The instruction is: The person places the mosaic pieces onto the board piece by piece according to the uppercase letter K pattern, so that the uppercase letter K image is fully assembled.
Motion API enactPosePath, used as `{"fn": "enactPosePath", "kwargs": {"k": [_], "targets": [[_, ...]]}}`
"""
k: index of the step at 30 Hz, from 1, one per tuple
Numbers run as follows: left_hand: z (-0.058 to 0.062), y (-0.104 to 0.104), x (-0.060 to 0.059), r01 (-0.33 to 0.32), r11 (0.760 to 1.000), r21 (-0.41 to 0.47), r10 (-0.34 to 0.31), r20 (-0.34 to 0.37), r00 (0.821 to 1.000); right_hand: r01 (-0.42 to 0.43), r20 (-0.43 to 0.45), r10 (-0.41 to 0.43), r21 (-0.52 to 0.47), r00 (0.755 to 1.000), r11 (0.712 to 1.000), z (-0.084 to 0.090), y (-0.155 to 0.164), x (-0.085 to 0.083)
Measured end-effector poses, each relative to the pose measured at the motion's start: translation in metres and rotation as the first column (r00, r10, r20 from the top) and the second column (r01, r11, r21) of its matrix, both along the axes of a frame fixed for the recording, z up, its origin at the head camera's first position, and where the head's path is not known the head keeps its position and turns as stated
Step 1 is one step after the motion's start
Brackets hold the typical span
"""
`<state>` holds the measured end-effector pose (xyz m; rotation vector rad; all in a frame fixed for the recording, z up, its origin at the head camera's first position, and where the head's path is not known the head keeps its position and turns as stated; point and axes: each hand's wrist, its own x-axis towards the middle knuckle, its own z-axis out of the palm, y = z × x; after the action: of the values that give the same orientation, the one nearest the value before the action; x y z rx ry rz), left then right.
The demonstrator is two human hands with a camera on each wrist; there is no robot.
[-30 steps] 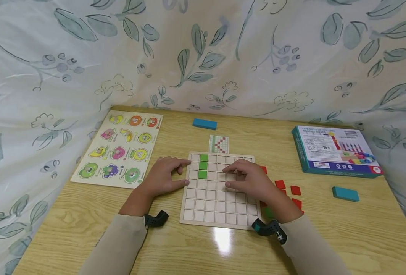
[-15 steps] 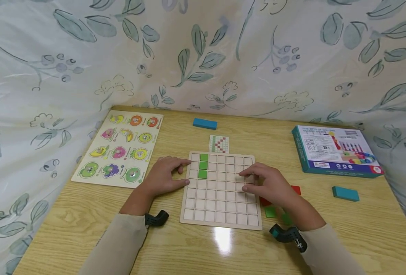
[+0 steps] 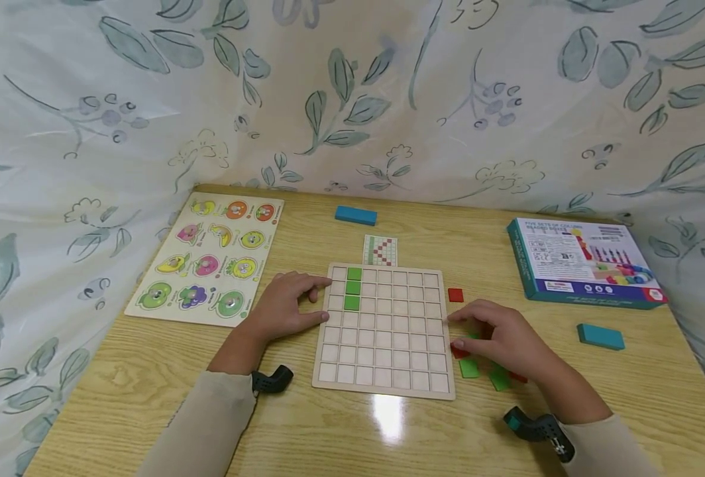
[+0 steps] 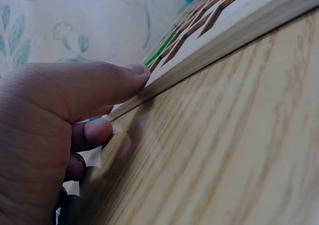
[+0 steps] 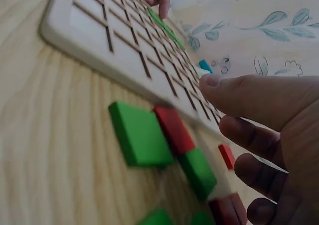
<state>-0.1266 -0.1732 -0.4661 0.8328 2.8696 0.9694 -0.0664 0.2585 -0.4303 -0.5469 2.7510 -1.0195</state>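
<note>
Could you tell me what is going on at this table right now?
A person is working at a wooden grid board on the table. The left hand rests against the board's left edge. The right hand hovers with loosely curled fingers over a small heap of green and red square tiles just right of the board, holding none that can be seen. Three green tiles already sit in a column near the board's top left. A small pattern card lies behind the board.

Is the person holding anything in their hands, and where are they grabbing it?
The left hand steadies the wooden grid board at its left edge. The right hand hovers over loose tiles, fingers curled, gripping nothing yet.
</note>
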Motion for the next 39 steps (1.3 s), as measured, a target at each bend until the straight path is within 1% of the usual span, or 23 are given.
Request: {"fn": "enactPosePath", "kwargs": {"k": [9,13,17,20,23,29,33,39], "targets": [[-0.004,-0.001,-0.001,0.007,1.0,0.0,-0.007,-0.013,1.0,0.001,0.005,-0.001,0.011,1.0,1.0,-0.001,0.018,0.009],[-0.004,0.0,-0.001,0.011,1.0,-0.002,-0.011,-0.016,1.0,0.009,0.012,-0.009,0.017,1.0,1.0,-0.002,0.025,0.011],[-0.004,-0.001,-0.001,0.006,1.0,-0.003,-0.006,-0.013,1.0,-0.006,0.016,0.006,0.005,1.0,1.0,-0.003,0.028,0.01],[-0.004,-0.001,0.0,0.006,1.0,-0.005,-0.006,-0.015,1.0,-0.031,0.0,0.031,0.015,1.0,0.999,-0.005,0.029,0.01],[-0.005,-0.001,0.0,0.01,1.0,-0.003,-0.01,-0.019,1.0,-0.049,-0.03,0.05,0.044,0.998,0.998,-0.009,0.029,0.009],[-0.005,-0.001,0.0,0.01,1.0,-0.008,-0.01,-0.022,1.0,-0.054,-0.043,0.058,0.086,0.997,0.995,-0.009,0.028,0.009],[-0.004,-0.001,0.0,0.012,1.0,-0.01,-0.012,-0.027,1.0,-0.061,-0.056,0.067,0.099,0.996,0.993,-0.009,0.028,0.009],[-0.003,-0.001,0.001,0.013,1.0,-0.014,-0.013,-0.028,1.0,-0.083,-0.066,0.089,0.086,0.994,0.993,-0.01,0.028,0.007]]}}
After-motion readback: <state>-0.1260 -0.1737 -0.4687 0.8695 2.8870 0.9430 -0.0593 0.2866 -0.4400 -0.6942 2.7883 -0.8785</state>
